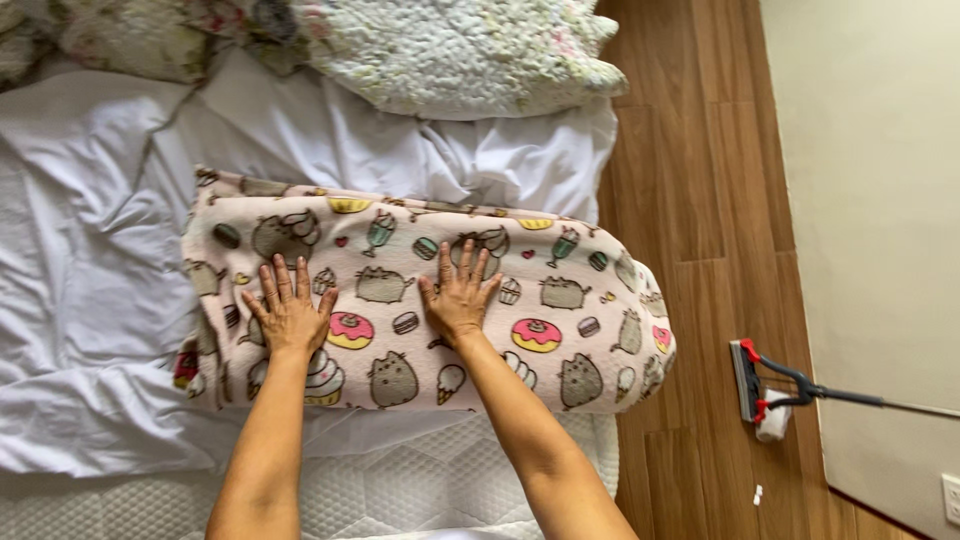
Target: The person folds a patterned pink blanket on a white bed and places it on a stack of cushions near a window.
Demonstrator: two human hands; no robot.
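Note:
A folded pink fleece blanket printed with grey cats, donuts and ice creams lies across the bed. My left hand rests flat on its left part, fingers spread. My right hand presses flat on its middle, fingers apart too. Neither hand grips anything. Both forearms reach up from the bottom edge of the view.
A rumpled white sheet covers the bed, over a quilted white mattress. Floral pillows lie at the head. To the right is a wooden floor, with a flat mop by the wall.

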